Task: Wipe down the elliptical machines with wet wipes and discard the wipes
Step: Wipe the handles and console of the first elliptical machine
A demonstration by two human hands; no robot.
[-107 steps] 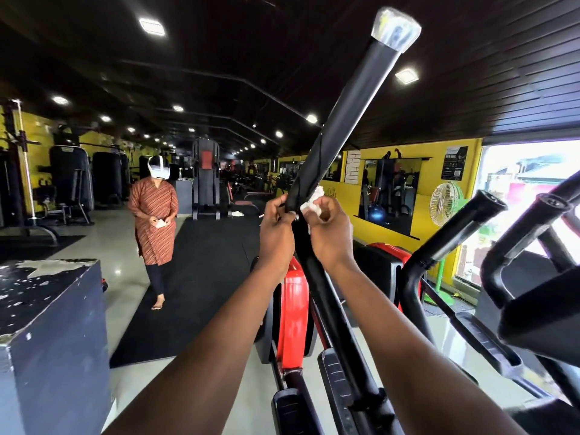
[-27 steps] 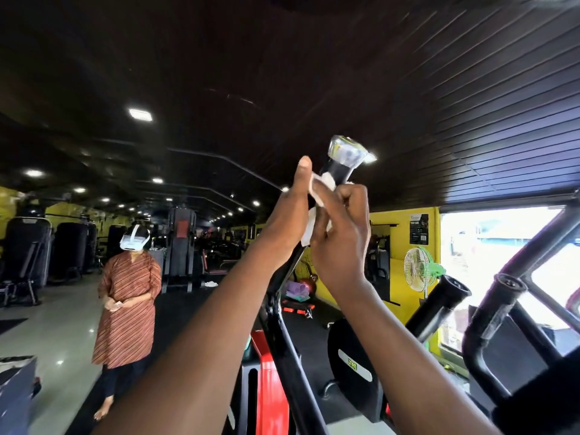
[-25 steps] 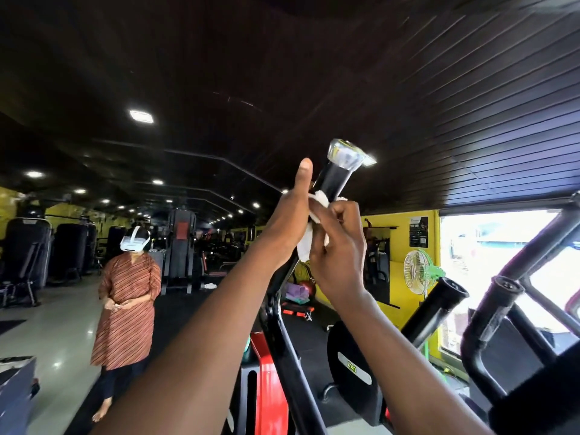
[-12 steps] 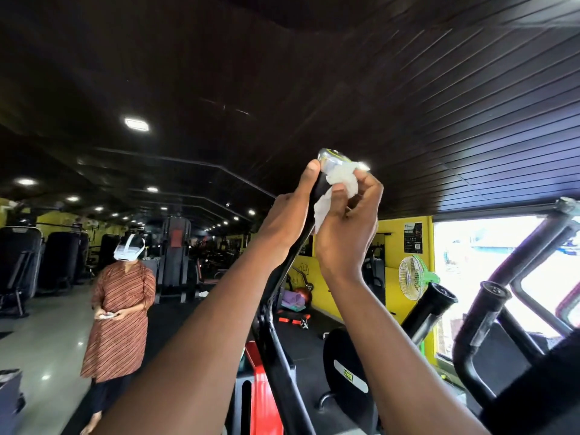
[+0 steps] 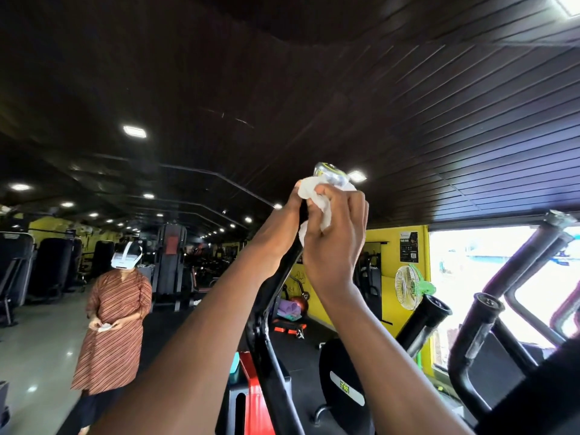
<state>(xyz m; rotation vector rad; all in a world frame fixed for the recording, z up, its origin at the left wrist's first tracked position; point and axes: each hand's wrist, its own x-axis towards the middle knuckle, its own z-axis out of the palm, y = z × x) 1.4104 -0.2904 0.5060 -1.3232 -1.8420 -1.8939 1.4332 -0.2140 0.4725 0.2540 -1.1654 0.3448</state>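
Right hand (image 5: 334, 246) curled round wet wipe (image 5: 317, 199), bunched against top of black handlebar (image 5: 266, 324) — just below shiny end cap (image 5: 331, 174). Left hand (image 5: 279, 227) pressed against bar, grip unclear. Bar's long axis runs down-left from fingers — next stroke probably downward.

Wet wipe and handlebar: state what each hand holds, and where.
The right hand grips the wet wipe, bunched around the handlebar just under its shiny end cap. The left hand holds the bar's upper end beside it.
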